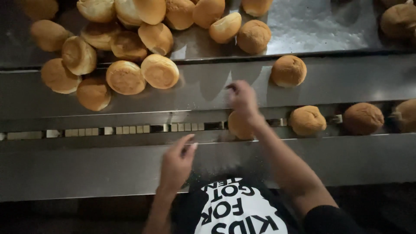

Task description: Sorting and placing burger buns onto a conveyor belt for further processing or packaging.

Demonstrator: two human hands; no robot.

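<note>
- At the centre of the head view, the right hand (242,99) is stretched out over the sloped steel surface (346,82), its fingers loosely curled and blurred; whether anything is pinched cannot be told.
- Just below that hand, at 6 o'clock from it, a round bun (237,126) is seen sitting in the narrow conveyor channel (130,129), partly hidden by the wrist.
- Further along the channel at 3 o'clock, two more buns (307,120) (363,118) are lined up apart from each other, and part of another is seen at the frame edge.
- The left hand (177,164) is held lower, at 7 o'clock from the right, over the front steel ledge (86,169); its fingers are spread and nothing is held.
- A single bun (288,70) rests on the slope at 1 o'clock from the right hand.
- A large heap of buns (125,47) is piled at 10 o'clock on the upper tray.
- As a judgement: a bun could be knocked out of line by the wrist passing over the channel, or the loose buns on the slope could roll down and crowd it.
</note>
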